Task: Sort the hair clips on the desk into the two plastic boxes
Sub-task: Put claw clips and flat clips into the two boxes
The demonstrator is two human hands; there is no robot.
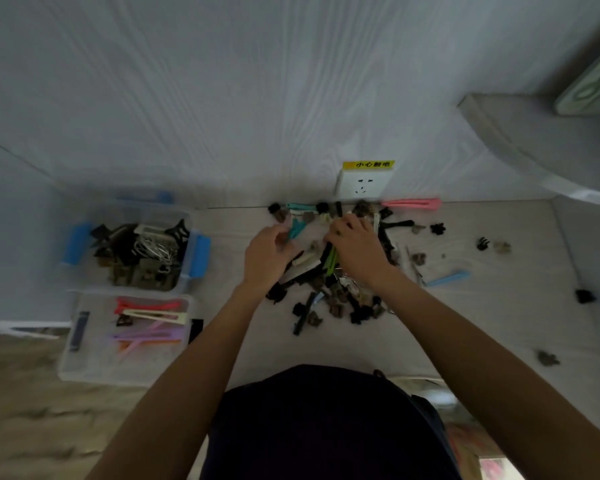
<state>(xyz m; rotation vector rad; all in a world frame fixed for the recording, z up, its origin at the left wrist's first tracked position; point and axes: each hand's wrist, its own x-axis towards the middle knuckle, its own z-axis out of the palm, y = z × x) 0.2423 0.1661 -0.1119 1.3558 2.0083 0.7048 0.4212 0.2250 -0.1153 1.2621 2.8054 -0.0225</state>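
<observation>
Your left hand (267,258) pinches a teal clip (296,229) at its near end. Your right hand (355,251) rests curled on the pile of hair clips (336,289); whether it grips one, you cannot tell. The pile lies mid-desk toward the back edge, with strays toward the right edge.

Expect the clips to be light, stiff and smooth, and to tangle. Take each long clip by one end and draw it lengthwise; take small claw clips across the body.

At the desk's left edge, the rear box (187,220) holds dark, metal and brownish clips. The front box (84,372) holds long red, cream, purple and orange clips (149,327).
</observation>
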